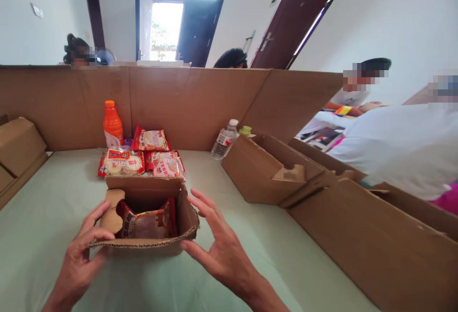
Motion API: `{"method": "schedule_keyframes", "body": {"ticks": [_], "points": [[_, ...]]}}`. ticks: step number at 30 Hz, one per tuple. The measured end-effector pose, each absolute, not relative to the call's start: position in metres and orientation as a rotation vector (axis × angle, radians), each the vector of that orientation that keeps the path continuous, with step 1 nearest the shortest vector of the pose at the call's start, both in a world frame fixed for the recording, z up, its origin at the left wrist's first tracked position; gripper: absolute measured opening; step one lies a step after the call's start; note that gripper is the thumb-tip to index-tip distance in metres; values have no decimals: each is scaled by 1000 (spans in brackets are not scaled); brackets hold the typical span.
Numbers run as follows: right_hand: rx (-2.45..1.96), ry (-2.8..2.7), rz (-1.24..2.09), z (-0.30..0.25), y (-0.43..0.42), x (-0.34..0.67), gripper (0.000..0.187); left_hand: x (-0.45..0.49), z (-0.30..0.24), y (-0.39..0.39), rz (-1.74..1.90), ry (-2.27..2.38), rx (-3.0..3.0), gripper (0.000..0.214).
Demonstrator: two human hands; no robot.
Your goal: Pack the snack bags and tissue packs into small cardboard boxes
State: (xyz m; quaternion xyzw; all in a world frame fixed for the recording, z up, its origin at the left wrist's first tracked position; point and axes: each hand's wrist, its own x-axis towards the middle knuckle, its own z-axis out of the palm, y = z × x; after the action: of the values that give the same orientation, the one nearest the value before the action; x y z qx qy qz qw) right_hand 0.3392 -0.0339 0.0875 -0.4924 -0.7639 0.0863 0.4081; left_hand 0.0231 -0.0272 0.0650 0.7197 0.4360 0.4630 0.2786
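Note:
An open cardboard box [150,247] stands on the table in front of me, with a red-ended snack packet [148,225] inside. My left hand [80,250] grips the box's left front corner, its fingers over the small side flap [113,209] and the thumb lower down at the front wall. At the right side, my right hand [218,243] is spread, thumb by the front corner and fingers along the side wall; whether they press on it I cannot tell. Behind the box lie several packets, among them a clear-and-red snack packet [121,163] and a red packet [152,139].
An orange bottle [113,123] and a clear water bottle [224,140] stand near a tall cardboard partition [179,107]. Cardboard boxes [265,173] line the right edge; another box [21,145] sits at the left. People are beyond the partition and at the right.

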Motion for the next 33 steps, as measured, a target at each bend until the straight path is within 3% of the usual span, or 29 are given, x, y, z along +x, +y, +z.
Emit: {"method": "schedule_keyframes", "body": {"ticks": [6, 11, 13, 16, 22, 28, 33], "points": [[-1189, -1920, 330, 83, -32, 330, 58, 10, 60, -21, 1114, 1121, 1851, 23], [-1133, -2038, 302, 72, -34, 330, 82, 7, 62, -15, 1114, 1043, 1909, 28], [-1094, -2070, 301, 71, -34, 333, 83, 8, 66, -14, 1084, 1051, 1925, 29], [-1036, -2066, 339, 74, -34, 336, 68, 8, 69, -16, 1043, 1131, 1948, 25], [-1105, -1834, 315, 78, -31, 333, 14, 17, 80, -16, 1072, 1372, 1857, 26], [-1192, -1708, 63, 63, -17, 326, 35, 33, 91, -3, 1182, 1650, 1833, 40], [-1244, -1730, -113, 58, -15, 324, 30, 39, 78, 0, 1257, 1726, 1836, 51]]}}
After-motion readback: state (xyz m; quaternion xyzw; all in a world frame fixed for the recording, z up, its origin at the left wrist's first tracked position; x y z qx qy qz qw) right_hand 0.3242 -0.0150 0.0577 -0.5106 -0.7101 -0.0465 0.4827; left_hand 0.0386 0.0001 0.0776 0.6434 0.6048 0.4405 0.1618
